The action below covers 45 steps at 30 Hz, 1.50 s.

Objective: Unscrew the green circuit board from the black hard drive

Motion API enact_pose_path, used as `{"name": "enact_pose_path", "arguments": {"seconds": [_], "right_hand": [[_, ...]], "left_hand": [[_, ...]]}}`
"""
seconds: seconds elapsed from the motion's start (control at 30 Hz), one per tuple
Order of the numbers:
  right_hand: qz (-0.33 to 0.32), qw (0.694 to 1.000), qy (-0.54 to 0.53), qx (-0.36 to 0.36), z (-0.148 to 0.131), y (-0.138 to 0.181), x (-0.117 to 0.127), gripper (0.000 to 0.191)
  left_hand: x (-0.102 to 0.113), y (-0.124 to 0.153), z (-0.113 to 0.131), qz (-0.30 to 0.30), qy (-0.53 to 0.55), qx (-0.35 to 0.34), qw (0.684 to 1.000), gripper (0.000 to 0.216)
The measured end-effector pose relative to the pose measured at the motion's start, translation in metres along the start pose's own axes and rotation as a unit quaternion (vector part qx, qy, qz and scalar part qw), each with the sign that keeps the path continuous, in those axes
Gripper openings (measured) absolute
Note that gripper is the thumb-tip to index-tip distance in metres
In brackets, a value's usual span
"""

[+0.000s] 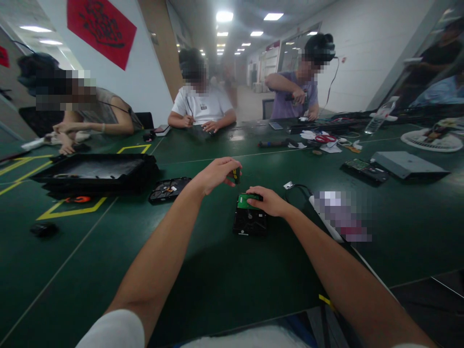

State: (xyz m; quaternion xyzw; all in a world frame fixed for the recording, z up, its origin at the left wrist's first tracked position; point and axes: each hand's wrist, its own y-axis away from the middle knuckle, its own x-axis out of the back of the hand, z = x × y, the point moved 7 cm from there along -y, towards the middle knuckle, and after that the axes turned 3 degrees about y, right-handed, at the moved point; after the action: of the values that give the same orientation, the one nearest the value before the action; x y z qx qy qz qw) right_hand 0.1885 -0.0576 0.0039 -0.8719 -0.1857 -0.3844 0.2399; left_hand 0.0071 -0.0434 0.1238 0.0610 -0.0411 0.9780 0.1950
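A black hard drive (pixel 249 221) with a green circuit board (pixel 245 201) lies on the dark green table (pixel 217 270) in front of me. My right hand (pixel 267 200) rests on the drive's far end, fingers pinched on the green board. My left hand (pixel 216 174) hovers just above and behind the drive, closed around a small black and yellow tool (pixel 236 175) that points down.
A black tray (pixel 94 173) and a flat black part (pixel 168 189) lie to the left. A black cable (pixel 297 189) runs right of the drive. A grey box (pixel 405 164) and another circuit board (pixel 364 168) sit far right. Three people sit across the table.
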Motion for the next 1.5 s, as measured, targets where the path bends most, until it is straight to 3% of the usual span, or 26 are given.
{"name": "enact_pose_path", "arguments": {"seconds": [0.23, 0.4, 0.9, 1.27, 1.4, 1.5], "right_hand": [[-0.001, 1.000, 0.006, -0.003, 0.000, 0.000, 0.000, 0.038], [0.005, 1.000, 0.005, 0.004, 0.000, -0.001, -0.001, 0.037], [0.008, 1.000, 0.000, -0.009, -0.001, 0.001, 0.002, 0.034], [0.010, 1.000, 0.002, -0.019, 0.002, 0.002, 0.001, 0.038], [0.014, 1.000, 0.001, -0.005, 0.000, 0.001, 0.001, 0.038], [0.017, 1.000, -0.001, 0.004, -0.002, 0.001, 0.002, 0.037]], "left_hand": [[-0.010, 0.001, -0.003, -0.040, 0.062, 0.021, 0.997, 0.025], [-0.013, 0.004, 0.003, -0.085, 0.026, -0.002, 0.996, 0.025], [0.001, -0.003, 0.003, -0.009, -0.039, -0.047, 0.998, 0.030], [-0.003, -0.002, 0.004, -0.020, 0.029, -0.046, 0.998, 0.023], [-0.006, -0.001, 0.007, -0.036, 0.008, -0.067, 0.997, 0.026], [-0.004, -0.001, 0.009, -0.015, -0.027, -0.087, 0.996, 0.030]]}}
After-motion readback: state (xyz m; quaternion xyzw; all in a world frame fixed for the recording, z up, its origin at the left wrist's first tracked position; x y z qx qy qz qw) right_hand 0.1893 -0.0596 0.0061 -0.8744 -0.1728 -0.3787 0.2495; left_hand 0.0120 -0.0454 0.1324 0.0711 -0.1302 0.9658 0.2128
